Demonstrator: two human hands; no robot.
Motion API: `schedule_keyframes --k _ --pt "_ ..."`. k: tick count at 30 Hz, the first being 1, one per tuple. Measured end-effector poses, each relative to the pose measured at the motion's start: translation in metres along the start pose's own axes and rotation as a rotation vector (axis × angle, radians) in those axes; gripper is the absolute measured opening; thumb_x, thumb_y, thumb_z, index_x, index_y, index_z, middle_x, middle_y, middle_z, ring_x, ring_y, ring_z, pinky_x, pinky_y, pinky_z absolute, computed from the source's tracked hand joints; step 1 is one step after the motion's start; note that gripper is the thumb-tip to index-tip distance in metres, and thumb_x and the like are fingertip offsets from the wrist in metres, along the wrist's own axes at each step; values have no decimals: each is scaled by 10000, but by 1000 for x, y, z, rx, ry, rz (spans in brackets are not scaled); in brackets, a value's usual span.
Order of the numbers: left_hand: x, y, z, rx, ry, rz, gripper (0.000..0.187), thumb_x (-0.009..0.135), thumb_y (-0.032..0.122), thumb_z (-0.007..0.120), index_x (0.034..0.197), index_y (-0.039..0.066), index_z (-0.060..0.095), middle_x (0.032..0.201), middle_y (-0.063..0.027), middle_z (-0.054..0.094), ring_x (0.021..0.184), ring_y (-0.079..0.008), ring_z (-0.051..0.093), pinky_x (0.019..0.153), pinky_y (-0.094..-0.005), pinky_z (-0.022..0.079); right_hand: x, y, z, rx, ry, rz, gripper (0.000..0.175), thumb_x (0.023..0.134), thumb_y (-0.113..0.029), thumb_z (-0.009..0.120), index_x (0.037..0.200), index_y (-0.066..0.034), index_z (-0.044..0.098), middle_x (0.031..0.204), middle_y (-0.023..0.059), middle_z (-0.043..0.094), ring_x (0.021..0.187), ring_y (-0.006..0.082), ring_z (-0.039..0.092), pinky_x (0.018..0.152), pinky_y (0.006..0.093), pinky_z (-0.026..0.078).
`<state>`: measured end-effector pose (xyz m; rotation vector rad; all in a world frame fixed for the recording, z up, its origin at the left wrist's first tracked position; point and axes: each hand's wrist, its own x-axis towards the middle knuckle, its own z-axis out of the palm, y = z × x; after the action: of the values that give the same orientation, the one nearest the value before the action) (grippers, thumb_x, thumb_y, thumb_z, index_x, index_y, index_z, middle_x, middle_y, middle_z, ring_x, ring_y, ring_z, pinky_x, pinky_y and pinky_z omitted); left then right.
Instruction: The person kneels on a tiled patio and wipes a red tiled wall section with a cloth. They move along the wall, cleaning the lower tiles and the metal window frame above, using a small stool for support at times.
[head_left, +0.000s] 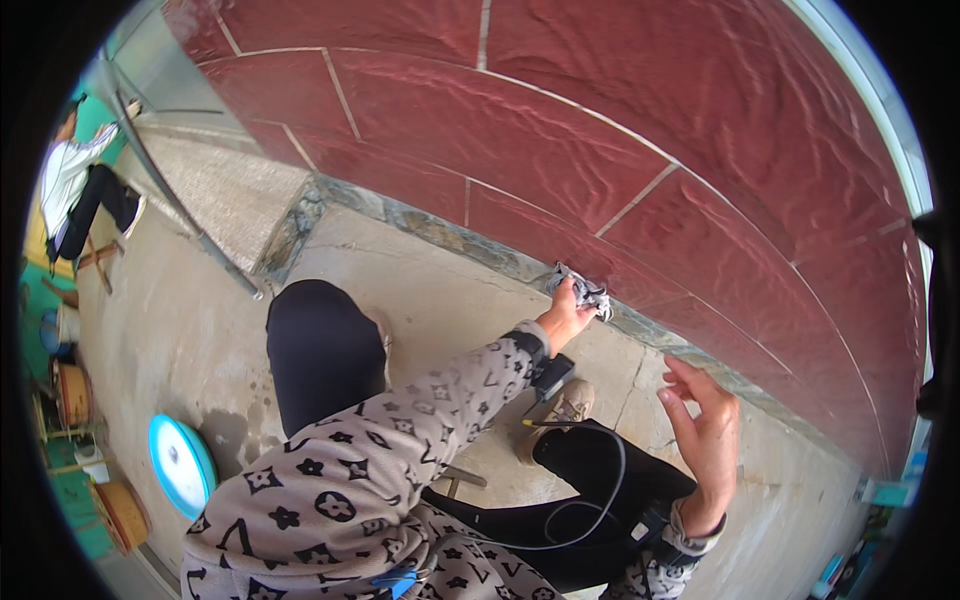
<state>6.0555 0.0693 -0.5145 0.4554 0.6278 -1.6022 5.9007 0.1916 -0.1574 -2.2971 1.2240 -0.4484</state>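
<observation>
A crumpled grey-and-white cloth is bunched in my left hand. I hold it low against the wall, where the dark red tiles meet a narrow stone-patterned base strip. Part of the cloth is hidden behind my fingers. To the right, my right hand hovers above my bent knee, fingers curled and apart, with nothing in it.
A blue-rimmed basin stands on the concrete floor at left, beside a wet patch. A metal pole slants near a step. Another person sits farther left. A cable loops over my leg.
</observation>
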Motion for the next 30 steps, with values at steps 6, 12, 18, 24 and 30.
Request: schedule_keyframes --k 6,12,18,24,30 --pt "-103 -2 18 236 -678 -327 440 921 338 547 1339 205 554 1349 2 585 1264 -238 535 1010 -578 446 -20 36 -6 -48 93 -13 324 851 -42 697 1172 -13 669 863 101 698 721 164 666 665 289 520" --pt "-172 14 62 403 -786 -317 502 920 400 569 1357 155 540 1372 -45 562 1269 -312 524 948 -564 500 -25 56 -1 -82 155 22 295 859 -74 699 1147 -9 678 870 118 713 736 182 686 681 295 533" --pt "-217 22 79 518 -850 -270 571 905 476 558 1379 159 528 1397 -46 547 1269 -288 530 987 -551 461 -19 70 13 -87 116 -25 343 851 -141 716 1170 -22 671 902 131 723 774 200 700 720 327 544" --pt "-251 25 92 555 -875 -237 555 932 476 525 1381 150 519 1394 -61 544 1243 -301 542 939 -585 491 -4 74 45 39 33 115 559 790 -156 746 1313 -44 583 1097 152 692 1000 227 663 891 362 521" --pt "-269 38 97 532 -903 -267 546 956 464 491 1384 126 518 1382 -109 554 1239 -329 551 966 -607 478 2 63 74 513 -128 98 539 766 -50 764 1266 19 576 1011 78 696 928 156 640 856 309 499"
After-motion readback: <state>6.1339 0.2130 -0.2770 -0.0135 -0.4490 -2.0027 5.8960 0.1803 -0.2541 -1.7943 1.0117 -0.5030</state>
